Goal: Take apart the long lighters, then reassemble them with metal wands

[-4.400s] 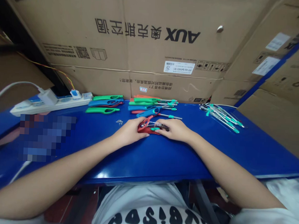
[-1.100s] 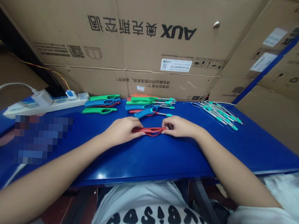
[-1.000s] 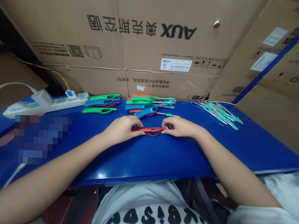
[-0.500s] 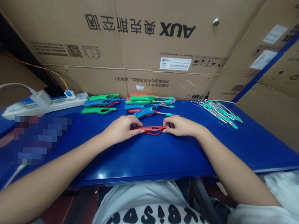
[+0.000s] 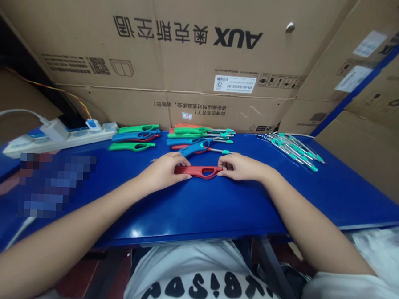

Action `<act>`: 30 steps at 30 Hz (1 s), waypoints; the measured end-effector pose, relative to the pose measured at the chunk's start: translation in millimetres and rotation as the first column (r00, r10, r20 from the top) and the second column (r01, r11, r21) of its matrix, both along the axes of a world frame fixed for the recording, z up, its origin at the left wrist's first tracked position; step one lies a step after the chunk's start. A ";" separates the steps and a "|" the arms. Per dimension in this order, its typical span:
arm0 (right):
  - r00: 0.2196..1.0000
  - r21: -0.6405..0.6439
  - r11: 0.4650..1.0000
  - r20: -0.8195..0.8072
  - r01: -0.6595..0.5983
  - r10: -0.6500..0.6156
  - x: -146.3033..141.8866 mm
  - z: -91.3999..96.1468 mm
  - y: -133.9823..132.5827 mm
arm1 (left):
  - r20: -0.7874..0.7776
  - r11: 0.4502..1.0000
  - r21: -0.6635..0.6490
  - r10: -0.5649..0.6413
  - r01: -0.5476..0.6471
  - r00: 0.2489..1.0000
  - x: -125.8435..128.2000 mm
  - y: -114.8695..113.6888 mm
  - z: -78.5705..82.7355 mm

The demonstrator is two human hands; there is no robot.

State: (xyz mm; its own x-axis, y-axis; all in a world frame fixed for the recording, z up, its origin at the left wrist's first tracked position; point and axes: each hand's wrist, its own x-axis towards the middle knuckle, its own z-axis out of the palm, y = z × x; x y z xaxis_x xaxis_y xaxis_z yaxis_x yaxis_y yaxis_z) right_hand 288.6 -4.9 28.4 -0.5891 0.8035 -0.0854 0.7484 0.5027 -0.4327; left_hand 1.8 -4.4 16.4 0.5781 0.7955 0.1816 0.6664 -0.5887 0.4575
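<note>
A red plastic lighter handle [image 5: 197, 171] lies lengthwise just above the blue table [image 5: 216, 204], held at both ends. My left hand [image 5: 163, 171] pinches its left end with fingers closed. My right hand [image 5: 240, 166] grips its right end, fingers curled round it. Behind them lies a blue handle with a metal rod [image 5: 199, 147].
Green, blue and red handles [image 5: 136, 137] lie in rows at the back, with assembled ones [image 5: 200, 134] beside them. Several metal rods with teal tips [image 5: 293, 149] lie at the right. A white power strip [image 5: 59, 135] sits at the left. Cardboard boxes [image 5: 191, 55] wall the back.
The red handle has turned from edge-on to showing its flat side, still held between both hands. Earlier it lay open with a rod inside; now it is closed.
</note>
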 end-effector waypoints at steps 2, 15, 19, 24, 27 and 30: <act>1.000 0.004 1.000 0.005 0.001 -0.001 -0.3 0.5 -0.1 | 0.029 1.000 -0.019 -0.020 0.021 0.999 -0.5 1.3 -2.3; 0.998 0.441 0.896 -0.004 0.057 -0.062 2.3 -12.2 7.8 | -0.300 0.986 -0.039 -0.165 0.161 0.940 -25.7 -0.2 30.4; 0.965 0.417 0.898 0.149 0.137 -0.217 1.0 -18.9 14.4 | -0.374 0.992 -0.102 -0.110 0.077 0.921 -64.4 12.9 61.7; 0.968 0.256 0.950 0.126 0.178 -0.215 4.9 -13.2 14.8 | -0.438 0.969 -0.122 0.141 -0.215 0.888 -124.7 39.2 77.4; 0.959 0.168 0.961 0.145 0.219 -0.244 7.6 -7.0 12.0 | -0.455 0.937 -0.032 0.296 -0.348 0.840 -148.1 53.2 73.8; 0.956 0.166 0.963 0.167 0.213 -0.240 9.7 -4.1 10.4 | -0.449 0.921 0.041 0.363 -0.387 0.817 -158.7 64.7 64.9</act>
State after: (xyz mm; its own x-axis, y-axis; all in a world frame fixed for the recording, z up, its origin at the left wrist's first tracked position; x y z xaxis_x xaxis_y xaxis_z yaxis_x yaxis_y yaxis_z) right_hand 298.3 5.5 24.3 -0.3749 0.9258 -0.0484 0.9096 0.3572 -0.2123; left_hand -156.9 60.3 81.3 0.2421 0.9681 -0.0644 0.9679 -0.2364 0.0853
